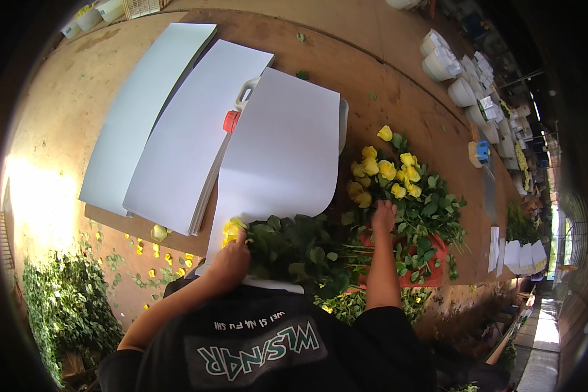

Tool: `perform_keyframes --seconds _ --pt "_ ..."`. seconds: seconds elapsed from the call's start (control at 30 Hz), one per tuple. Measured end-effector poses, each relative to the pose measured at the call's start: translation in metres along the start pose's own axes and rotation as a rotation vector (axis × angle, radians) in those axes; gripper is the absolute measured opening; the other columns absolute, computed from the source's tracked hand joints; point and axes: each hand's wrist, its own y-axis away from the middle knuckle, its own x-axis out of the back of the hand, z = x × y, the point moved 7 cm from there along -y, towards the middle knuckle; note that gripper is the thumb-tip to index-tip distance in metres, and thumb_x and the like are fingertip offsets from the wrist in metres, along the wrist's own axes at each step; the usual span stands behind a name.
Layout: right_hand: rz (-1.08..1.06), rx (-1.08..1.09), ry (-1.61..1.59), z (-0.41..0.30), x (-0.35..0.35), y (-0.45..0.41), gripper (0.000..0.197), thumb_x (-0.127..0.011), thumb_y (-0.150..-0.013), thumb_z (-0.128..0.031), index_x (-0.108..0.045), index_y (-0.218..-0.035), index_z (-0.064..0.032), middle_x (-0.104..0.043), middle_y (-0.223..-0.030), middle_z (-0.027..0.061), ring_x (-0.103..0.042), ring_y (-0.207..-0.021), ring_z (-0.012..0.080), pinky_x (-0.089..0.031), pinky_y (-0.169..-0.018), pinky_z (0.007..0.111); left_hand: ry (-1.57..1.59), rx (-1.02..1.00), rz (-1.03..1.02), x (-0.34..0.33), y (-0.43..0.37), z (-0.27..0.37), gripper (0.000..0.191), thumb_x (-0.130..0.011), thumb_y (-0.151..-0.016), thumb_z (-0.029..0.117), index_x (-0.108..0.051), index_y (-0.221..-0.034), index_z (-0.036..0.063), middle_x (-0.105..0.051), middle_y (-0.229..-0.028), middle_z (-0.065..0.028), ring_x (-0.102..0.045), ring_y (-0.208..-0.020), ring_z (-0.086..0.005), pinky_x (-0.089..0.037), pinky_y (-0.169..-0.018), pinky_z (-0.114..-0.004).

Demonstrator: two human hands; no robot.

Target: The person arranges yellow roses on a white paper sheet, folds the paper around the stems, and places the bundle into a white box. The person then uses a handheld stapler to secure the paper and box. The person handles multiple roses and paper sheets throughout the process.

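My left hand [232,255] is curled around yellow rose blooms [233,229] at the left end of a leafy bundle. The bundle's dark green leaves [289,245] spread rightward over a white sheet [281,142], and its stems [355,255] point to the right. My right hand [384,216] reaches into a second pile of yellow roses [387,170], just below the blooms. Its fingertips are hidden among flowers and leaves, so any grip there cannot be made out. Red material [438,259] shows under this pile.
Two stacks of white sheets [196,132] [147,108] lie left of a plastic jug with a red cap [231,121], partly under the front sheet. A blue-and-tan tool [480,152] lies at right. Cut foliage [68,304] heaps at lower left; white buckets [441,63] line the far right.
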Motion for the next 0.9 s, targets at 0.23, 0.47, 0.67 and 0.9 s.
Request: perform_keyframes --seconds 0.23,0.47,0.67,0.9 --pt "0.655 0.072 -0.769 0.059 0.093 0.031 0.015 -0.06 -0.079 -0.004 -0.059 -0.094 -0.0053 -0.058 -0.091 0.0068 -0.055 -0.086 0.0241 -0.043 -0.078 0.034 0.012 0.023 0.027 0.001 0.003 0.001 0.012 -0.049 -0.073 0.003 -0.056 -0.075 -0.0066 -0.038 -0.12 -0.0368 -0.06 -0.08 -0.0353 -0.05 -0.074 -0.04" --pt "0.623 0.014 -1.104 0.098 0.144 0.062 0.015 -0.051 -0.085 -0.003 -0.058 -0.098 0.0007 -0.062 -0.093 0.0052 -0.057 -0.082 0.0144 -0.042 -0.077 0.027 0.042 0.021 0.033 -0.001 0.002 -0.001 0.016 -0.049 -0.075 0.006 -0.057 -0.075 -0.0078 -0.039 -0.12 -0.0356 -0.059 -0.083 -0.0364 -0.049 -0.077 -0.042" --pt "0.859 0.125 -0.768 0.059 0.193 0.085 0.023 -0.053 -0.083 -0.006 -0.051 -0.105 -0.0013 -0.056 -0.101 0.0095 -0.056 -0.086 0.0215 -0.043 -0.078 0.031 -0.041 -0.045 0.009 -0.009 0.004 0.0 0.017 -0.049 -0.074 0.007 -0.059 -0.075 -0.0065 -0.043 -0.116 -0.0339 -0.058 -0.088 -0.0346 -0.047 -0.081 -0.039" --pt "0.198 0.196 -0.162 -0.018 0.15 0.019 0.031 -0.051 -0.078 0.0 -0.051 -0.109 -0.0053 -0.053 -0.107 0.0066 -0.054 -0.095 0.0299 -0.046 -0.077 0.041 -0.12 -0.074 0.042 -0.011 0.002 0.002 0.021 -0.052 -0.071 0.008 -0.065 -0.079 -0.007 -0.041 -0.118 -0.0366 -0.06 -0.078 -0.0283 -0.049 -0.073 -0.032"
